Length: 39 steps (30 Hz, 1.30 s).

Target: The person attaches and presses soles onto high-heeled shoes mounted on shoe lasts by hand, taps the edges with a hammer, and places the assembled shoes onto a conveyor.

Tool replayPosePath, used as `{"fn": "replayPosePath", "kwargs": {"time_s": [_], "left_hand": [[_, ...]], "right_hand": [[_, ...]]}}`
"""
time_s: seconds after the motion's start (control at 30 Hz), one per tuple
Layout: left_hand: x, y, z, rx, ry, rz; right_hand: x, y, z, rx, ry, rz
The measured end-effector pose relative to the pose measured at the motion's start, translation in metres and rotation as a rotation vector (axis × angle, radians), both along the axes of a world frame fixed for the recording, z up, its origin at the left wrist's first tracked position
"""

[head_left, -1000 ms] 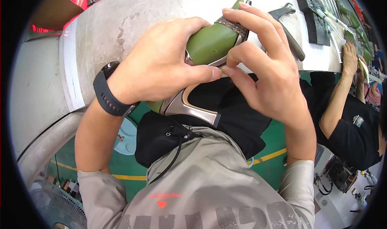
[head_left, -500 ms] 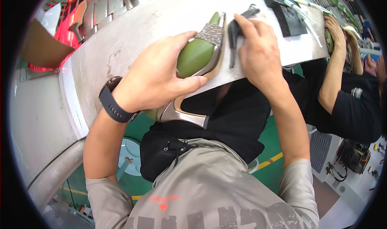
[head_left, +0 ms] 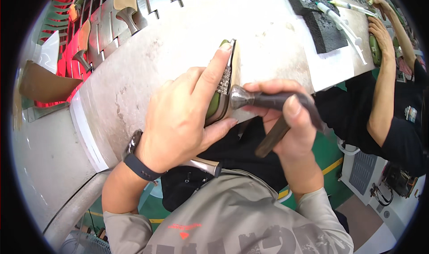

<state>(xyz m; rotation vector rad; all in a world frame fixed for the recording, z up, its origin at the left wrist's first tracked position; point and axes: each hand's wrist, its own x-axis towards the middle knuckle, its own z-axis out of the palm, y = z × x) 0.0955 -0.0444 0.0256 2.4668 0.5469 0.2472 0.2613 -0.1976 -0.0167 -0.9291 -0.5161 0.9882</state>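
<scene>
My left hand (head_left: pixel 176 113) is wrapped round a high-heeled shoe (head_left: pixel 224 83) with a glittery silver strap, set on a green shoe last. The shoe lies tilted on its side, its tan sole turned right, and its metallic heel (head_left: pixel 203 165) points back beneath my wrist. In my right hand (head_left: pixel 292 126) is a hammer (head_left: pixel 281 100) with a dark head and a short handle. Its round metal face is at the edge of the sole, touching or very close to it. My left palm and fingers hide much of the shoe.
A pale worktable (head_left: pixel 134 71) lies under the shoe. Two black foam blocks (head_left: pixel 324 30) and white-and-green syringes (head_left: pixel 342 24) sit at the far right. On the far left runs a slatted metal conveyor (head_left: pixel 152 1) bearing tan shoe soles (head_left: pixel 125 1). A co-worker's arm (head_left: pixel 383 93) is at right.
My right hand has lifted the hammer off the table and brought its face to the shoe. My left hand has turned the shoe sole-side right, nearer to me.
</scene>
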Motion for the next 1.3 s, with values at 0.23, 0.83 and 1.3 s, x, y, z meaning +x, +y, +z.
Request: {"fn": "replayPosePath", "kwargs": {"time_s": [0.23,0.83,1.3], "left_hand": [[0.001,0.004,-0.005,0.061,-0.086,-0.047],[-0.009,0.010,-0.002,-0.005,-0.070,-0.063],[-0.014,0.006,-0.007,0.027,-0.054,-0.033]], "right_hand": [[0.019,0.017,0.041,-0.007,-0.505,0.151],[0.064,0.094,0.068,-0.451,-0.535,0.244],[0.023,0.047,0.090,-0.019,-1.293,0.430]]}}
